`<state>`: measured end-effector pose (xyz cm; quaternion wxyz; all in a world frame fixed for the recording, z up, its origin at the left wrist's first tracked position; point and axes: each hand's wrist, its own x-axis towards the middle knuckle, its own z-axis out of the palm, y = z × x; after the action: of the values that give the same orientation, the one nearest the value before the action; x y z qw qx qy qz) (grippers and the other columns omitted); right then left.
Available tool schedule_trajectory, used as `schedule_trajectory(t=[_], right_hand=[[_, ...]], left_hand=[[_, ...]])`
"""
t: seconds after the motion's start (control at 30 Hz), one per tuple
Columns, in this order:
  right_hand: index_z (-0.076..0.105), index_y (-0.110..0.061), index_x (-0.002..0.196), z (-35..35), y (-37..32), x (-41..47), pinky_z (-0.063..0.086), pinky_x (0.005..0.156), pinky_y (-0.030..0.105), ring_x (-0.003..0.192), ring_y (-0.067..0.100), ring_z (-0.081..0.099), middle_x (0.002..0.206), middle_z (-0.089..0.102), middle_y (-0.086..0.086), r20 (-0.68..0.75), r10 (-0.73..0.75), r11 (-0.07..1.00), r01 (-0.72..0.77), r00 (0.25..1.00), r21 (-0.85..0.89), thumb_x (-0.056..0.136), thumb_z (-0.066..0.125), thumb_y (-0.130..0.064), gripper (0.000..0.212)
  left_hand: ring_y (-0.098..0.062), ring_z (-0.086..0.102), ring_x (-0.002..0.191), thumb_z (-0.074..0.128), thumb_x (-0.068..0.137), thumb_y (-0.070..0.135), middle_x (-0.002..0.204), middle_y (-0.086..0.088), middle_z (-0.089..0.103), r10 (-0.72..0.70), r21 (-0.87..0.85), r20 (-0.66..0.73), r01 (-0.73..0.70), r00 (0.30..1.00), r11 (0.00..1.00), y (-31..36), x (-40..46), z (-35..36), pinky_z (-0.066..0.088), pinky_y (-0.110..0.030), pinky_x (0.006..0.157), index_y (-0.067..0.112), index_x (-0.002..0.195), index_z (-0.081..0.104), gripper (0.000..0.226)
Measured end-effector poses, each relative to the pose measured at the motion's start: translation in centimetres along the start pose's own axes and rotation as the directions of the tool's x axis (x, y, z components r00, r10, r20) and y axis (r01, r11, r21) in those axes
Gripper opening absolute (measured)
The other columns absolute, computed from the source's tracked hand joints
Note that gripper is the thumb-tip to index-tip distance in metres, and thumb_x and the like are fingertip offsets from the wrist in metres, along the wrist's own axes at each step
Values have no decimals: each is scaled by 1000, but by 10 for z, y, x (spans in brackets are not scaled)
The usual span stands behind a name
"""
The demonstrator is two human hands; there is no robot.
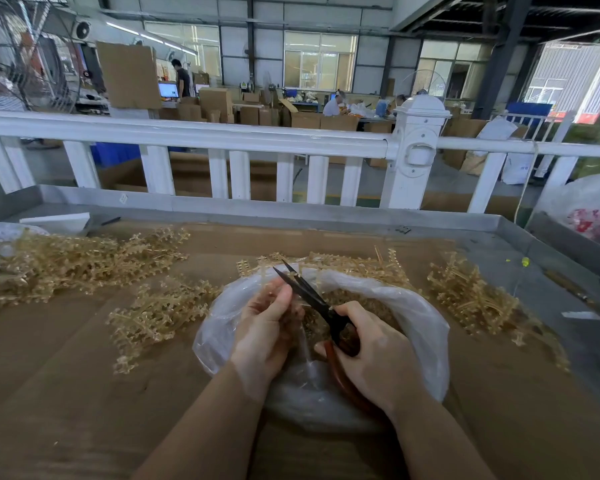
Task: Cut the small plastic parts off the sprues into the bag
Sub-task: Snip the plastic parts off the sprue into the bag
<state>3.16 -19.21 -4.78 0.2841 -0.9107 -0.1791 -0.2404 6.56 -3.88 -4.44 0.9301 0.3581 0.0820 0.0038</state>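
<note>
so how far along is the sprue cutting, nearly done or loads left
Partly done. Cut amber parts already lie in the clear plastic bag. In hand: the left hand holds a sprue over the bag while the right hand works the scissors. Piles of sprues lie to the left and right; which are trimmed is unclear.

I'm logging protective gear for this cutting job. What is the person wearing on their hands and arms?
Nothing that shows. The left hand and right hand are bare, with no gloves, rings or tape visible. Both forearms are bare down to the bottom edge of the picture: no sleeves, watch or wristbands in view.
</note>
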Motion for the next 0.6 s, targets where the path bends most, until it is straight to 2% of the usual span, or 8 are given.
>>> schedule_trajectory(t=[0.17,0.33,0.43,0.53,0.6], right_hand=[[63,-20,110,0,-1,-1,54,79,26,93,10,64,100,68,-7,-10,-11,1000,11,1000,8,74,74,-47,46],[62,-21,111,-1,-1,-1,53,79,25,93,9,63,101,67,-8,2,-15,1000,15,1000,-3,75,75,-44,44],[62,-21,111,0,-1,-1,54,80,25,93,9,63,101,67,-7,-1,-10,1000,10,1000,-4,76,74,-43,43],[61,-21,111,1,1,0,53,81,25,95,8,63,102,68,-7,-11,1,1000,-1,1000,18,77,75,-40,42],[61,-22,111,1,2,0,53,81,24,96,8,63,103,67,-8,-12,4,1000,-3,1000,20,77,76,-39,42]], left_hand=[[-10,59,49,54,92,2,66,-3,66,-16,4,-49,16,999,1000,1,1,-1,53,-20,50,10,90,63,12],[-13,59,54,54,93,4,70,-5,65,30,35,-115,-26,993,999,-2,1,0,54,-28,58,11,93,64,12],[-13,60,56,55,92,3,71,-5,68,25,47,-110,-20,994,999,-2,0,2,55,-29,62,12,94,66,14],[-17,60,63,59,87,0,77,-7,69,11,84,-50,-7,999,996,0,-3,2,53,-32,71,8,92,65,11],[-25,61,77,61,83,-2,93,-16,68,14,102,-14,-13,1000,995,2,-5,3,51,-39,84,-1,105,63,22]])
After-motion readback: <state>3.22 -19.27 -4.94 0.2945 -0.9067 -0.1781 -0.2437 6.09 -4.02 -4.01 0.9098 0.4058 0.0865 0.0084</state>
